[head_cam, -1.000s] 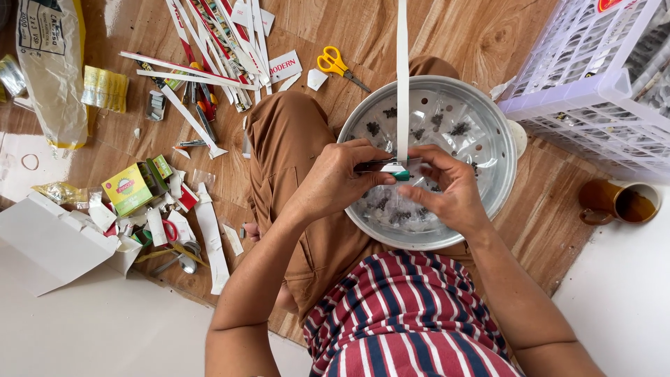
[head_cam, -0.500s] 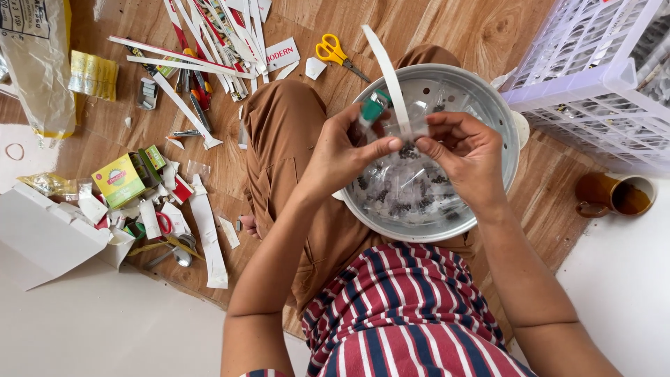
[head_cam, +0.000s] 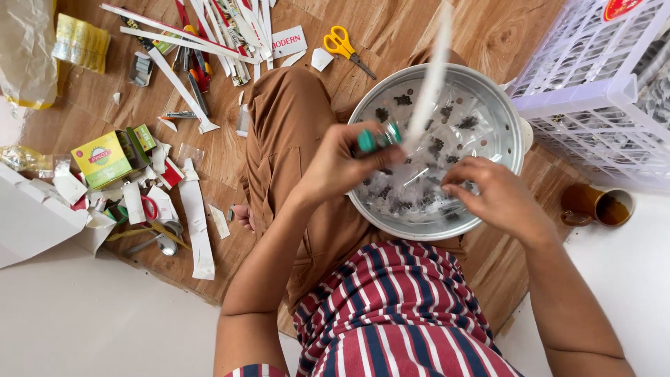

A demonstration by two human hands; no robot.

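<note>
My left hand (head_cam: 343,167) grips a small green-and-silver stapler-like tool (head_cam: 377,139) together with a long white paper strip (head_cam: 430,77) that rises toward the top of the view. My right hand (head_cam: 494,197) hovers just right of it over the metal perforated bowl (head_cam: 504,112), fingers curled, apparently pinching a small clear plastic packet, though blur hides the grip. The bowl rests on my lap and holds several clear packets with dark bits inside.
Yellow-handled scissors (head_cam: 343,45) lie on the wooden floor beyond my knee. Cut paper strips (head_cam: 183,43), a green-yellow box (head_cam: 103,159), white cardboard (head_cam: 35,218) and a spoon lie at left. A white plastic basket (head_cam: 593,77) and a brown mug (head_cam: 600,205) stand at right.
My hands have drawn apart: the left lifted the tool and strip up and left, the right dropped lower right over the bowl. The strip now leans right.
</note>
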